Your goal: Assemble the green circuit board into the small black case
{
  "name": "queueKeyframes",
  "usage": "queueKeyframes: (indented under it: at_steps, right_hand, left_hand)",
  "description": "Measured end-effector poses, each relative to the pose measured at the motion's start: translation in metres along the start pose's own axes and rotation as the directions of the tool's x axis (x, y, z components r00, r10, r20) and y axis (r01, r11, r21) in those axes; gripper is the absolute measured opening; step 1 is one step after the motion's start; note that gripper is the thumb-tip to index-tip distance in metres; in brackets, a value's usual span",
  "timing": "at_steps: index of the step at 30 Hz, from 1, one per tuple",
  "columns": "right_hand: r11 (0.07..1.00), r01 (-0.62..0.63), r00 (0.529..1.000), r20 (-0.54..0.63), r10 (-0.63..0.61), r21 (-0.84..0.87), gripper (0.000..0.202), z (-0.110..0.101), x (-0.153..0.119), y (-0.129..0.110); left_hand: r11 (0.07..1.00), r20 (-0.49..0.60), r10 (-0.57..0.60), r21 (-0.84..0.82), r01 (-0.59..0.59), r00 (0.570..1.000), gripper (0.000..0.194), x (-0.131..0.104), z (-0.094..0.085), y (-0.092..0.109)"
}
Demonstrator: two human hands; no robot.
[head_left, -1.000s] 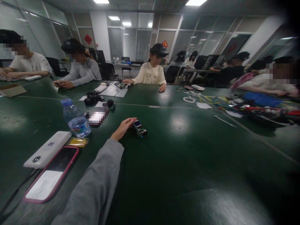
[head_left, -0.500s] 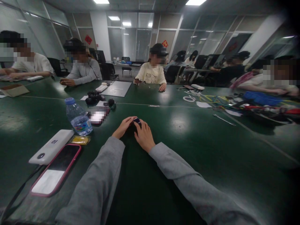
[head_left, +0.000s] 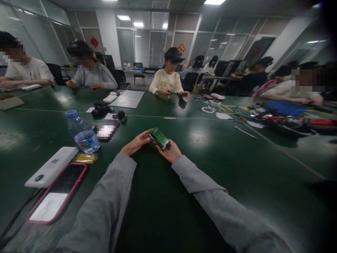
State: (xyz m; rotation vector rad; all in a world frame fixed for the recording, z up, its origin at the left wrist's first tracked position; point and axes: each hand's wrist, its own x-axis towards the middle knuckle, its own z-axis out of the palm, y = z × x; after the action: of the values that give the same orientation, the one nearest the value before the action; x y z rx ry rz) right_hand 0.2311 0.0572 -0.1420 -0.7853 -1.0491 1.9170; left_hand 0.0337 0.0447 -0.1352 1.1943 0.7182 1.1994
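A small green circuit board [head_left: 159,137] is held between my two hands above the dark green table [head_left: 205,168]. My left hand [head_left: 137,142] pinches its upper left end. The fingers of my right hand [head_left: 170,151] wrap under its lower right end, with the fingertips partly hidden beneath. The board's flat green face is turned up and it lies at a slant. Left of my hands stand a water bottle [head_left: 83,135] and a small yellow packet [head_left: 85,158].
A white power bank [head_left: 52,167] and a pink-cased phone [head_left: 58,193] lie at the near left. Another phone [head_left: 106,130] and black devices [head_left: 101,109] are beyond the bottle. Tangled cables [head_left: 284,119] and a wrench [head_left: 245,132] lie at the right. Several people sit around.
The item in my hands has turned, so its green face shows now instead of a dark one. My right hand has moved from above it to below. The view has shifted slightly.
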Motion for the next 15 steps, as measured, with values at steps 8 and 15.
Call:
queueKeyframes:
  at_steps: [8,15]
  right_hand:
    - [0.999,0.009,0.995,0.095,-0.014,0.051,0.045,0.008,-0.007,0.000]
    - [0.927,0.237,0.968,-0.006,-0.250,-0.292,0.050,0.011,-0.009,0.015]
  left_hand:
    - [1.000,-0.112,0.020,-0.004,-0.021,0.994,0.048,0.000,0.003,-0.005]
    - [0.993,-0.215,-0.004,0.111,0.028,0.977,0.046,0.002,0.008,-0.006]
